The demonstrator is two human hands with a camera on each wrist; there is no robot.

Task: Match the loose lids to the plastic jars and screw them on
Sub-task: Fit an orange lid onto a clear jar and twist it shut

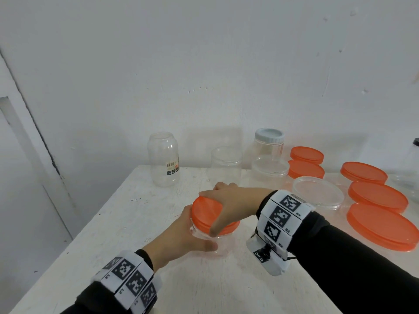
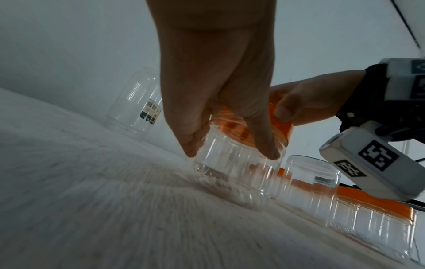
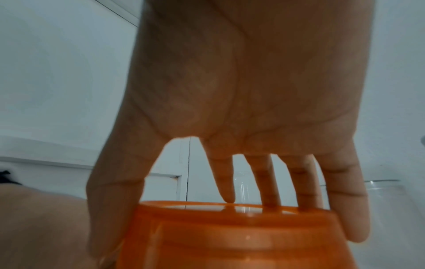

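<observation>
A clear plastic jar [image 1: 217, 242] [image 2: 232, 167] stands near the middle of the white table [image 1: 113, 223]. An orange lid [image 1: 207, 211] [image 3: 230, 236] sits on its mouth. My left hand [image 1: 181, 236] [image 2: 218, 94] wraps around the jar's side, thumb and fingers curled on the wall. My right hand [image 1: 229, 200] [image 3: 241, 109] lies over the lid from the right, thumb on the near rim and fingers [image 3: 306, 183] curled over the far rim. In the left wrist view the right hand's thumb presses the lid's edge [image 2: 279, 125].
Open clear jars stand at the back: a tall labelled one [image 1: 163, 158], a plain one [image 1: 226, 169], a low wide one [image 1: 269, 172]. A jar with a grey lid [image 1: 269, 141] is behind. Several loose orange lids [image 1: 377, 197] and a clear shallow tub [image 1: 318, 194] lie right.
</observation>
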